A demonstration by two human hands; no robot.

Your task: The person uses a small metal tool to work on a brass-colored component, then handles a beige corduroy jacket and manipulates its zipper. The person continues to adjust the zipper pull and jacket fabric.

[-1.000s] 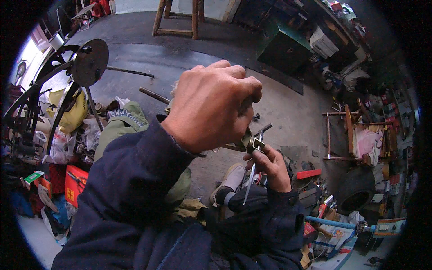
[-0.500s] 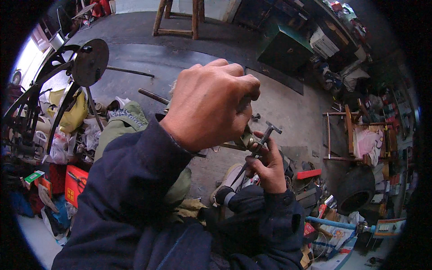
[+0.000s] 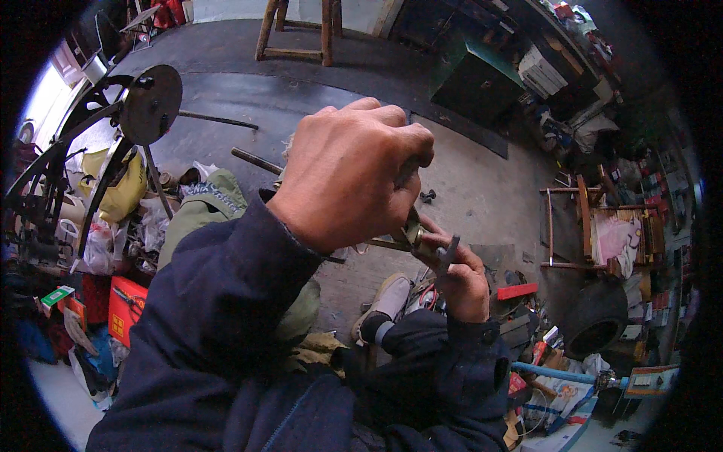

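While our left hand [image 3: 350,177] curls tightly around the brass-coloured metal piece [image 3: 412,233], fingertips hidden, we pinch the dark metal tool [image 3: 449,253] in our right hand [image 3: 465,288], just right of that piece, visible end slanting up-right.

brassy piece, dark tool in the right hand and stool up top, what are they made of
Brassy piece: probably metal, shiny, from its yellowish glint; brass or plating, unclear. Dark tool: likely steel, matte, judging by its grey, slim bar. Stool: seemingly wood, dull, its brown uneven in tone.
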